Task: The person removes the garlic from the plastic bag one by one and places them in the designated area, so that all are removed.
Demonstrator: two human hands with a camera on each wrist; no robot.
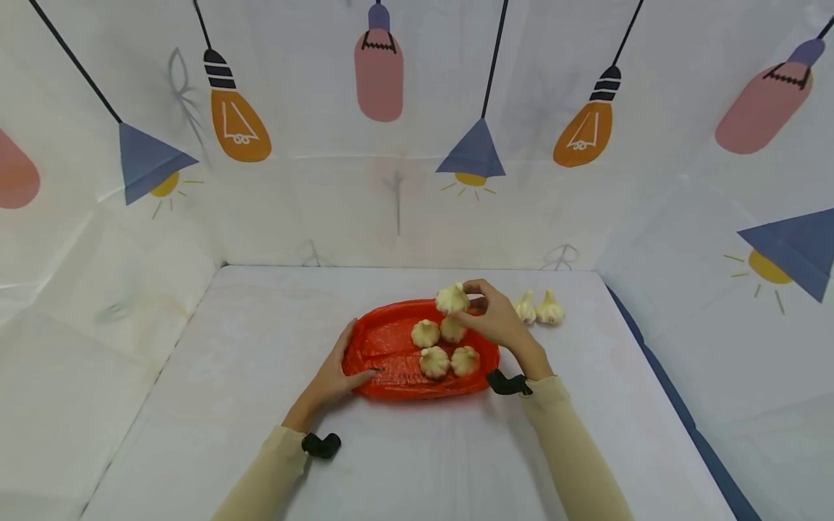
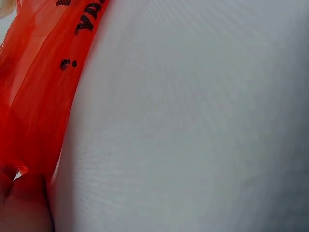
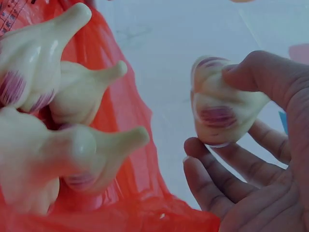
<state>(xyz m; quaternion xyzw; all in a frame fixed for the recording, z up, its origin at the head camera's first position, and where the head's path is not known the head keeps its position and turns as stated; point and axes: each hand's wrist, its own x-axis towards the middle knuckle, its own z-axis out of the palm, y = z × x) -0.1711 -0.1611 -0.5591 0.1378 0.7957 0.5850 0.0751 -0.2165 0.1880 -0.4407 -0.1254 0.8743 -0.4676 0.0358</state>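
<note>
Pinched between the thumb and fingers of my right hand (image 1: 498,317) is a garlic bulb (image 1: 451,298), held above the far right part of a red plastic-lined tray (image 1: 381,336). Purple streaks mark this bulb in the right wrist view. Several other garlic bulbs (image 1: 434,362) sit inside the tray, grouped on its right half. My left hand (image 1: 334,376) grips the tray's left edge, thumb over the rim and fingers along the outside. The left wrist view shows black print on the red plastic (image 2: 41,96) and only a bit of that hand at the lower left corner.
Two more garlic bulbs (image 1: 549,309) stand side by side on the white table (image 1: 215,405), right of the tray and behind my right wrist. White sheets (image 1: 417,210) printed with lamps and bulbs rise at the table's back and sides.
</note>
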